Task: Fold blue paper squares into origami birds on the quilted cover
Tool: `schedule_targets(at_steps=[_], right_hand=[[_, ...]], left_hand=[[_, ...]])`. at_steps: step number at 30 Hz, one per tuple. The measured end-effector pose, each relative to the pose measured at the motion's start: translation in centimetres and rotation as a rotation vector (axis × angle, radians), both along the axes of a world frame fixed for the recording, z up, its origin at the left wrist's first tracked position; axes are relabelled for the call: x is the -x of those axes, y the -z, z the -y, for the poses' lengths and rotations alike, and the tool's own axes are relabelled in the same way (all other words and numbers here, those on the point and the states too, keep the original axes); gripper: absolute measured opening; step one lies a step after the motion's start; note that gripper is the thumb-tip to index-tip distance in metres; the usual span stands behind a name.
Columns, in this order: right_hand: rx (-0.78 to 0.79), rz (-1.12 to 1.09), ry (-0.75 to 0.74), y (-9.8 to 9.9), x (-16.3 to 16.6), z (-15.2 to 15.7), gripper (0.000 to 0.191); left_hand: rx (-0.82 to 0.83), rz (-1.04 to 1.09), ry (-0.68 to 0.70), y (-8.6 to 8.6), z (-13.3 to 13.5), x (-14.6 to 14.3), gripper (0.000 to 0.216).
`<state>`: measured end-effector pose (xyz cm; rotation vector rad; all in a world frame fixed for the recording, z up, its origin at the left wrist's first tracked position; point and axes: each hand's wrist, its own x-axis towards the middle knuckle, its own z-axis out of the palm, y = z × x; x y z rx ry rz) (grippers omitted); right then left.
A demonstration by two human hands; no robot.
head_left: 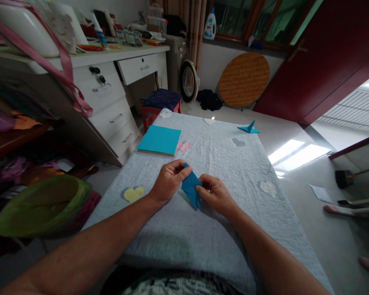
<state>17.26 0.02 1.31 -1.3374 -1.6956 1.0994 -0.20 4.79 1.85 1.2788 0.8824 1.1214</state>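
A folded piece of blue origami paper (191, 186) is held above the cloth-covered table (215, 241), its two narrow points facing me. My left hand (169, 180) pinches its upper left corner between thumb and fingers. On the other side, my right hand (217, 192) grips the right edge, thumb on top. Beyond my left hand lies a stack of square blue paper (160, 140). At the table's far right corner rests a finished-looking folded blue paper shape (249, 128) with one part sticking up.
A white desk with drawers (107, 102) stands at the left, with a stool (161, 100) beside it. A bin with a green liner (43, 205) is at the lower left. Farther back are a washing machine (187, 80) with its door ajar and a round wooden tabletop (244, 80).
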Motion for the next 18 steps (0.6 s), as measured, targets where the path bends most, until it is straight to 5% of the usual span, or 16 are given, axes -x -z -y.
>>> schedule_targets(at_steps=[7,13,18], right_hand=[[0.077,-0.088,0.002,0.5,0.16,-0.07,0.021],[0.12,-0.204,0.099,0.27,-0.14,-0.21,0.028],[0.146,-0.278,0.08,0.51,-0.16,-0.19,0.033]], left_hand=[[0.045,0.029,-0.03,0.18,-0.27,0.01,0.03],[0.156,0.013,0.284,0.41,0.06,-0.22,0.034],[0.125,-0.065,0.255,0.46,0.06,-0.3,0.03]])
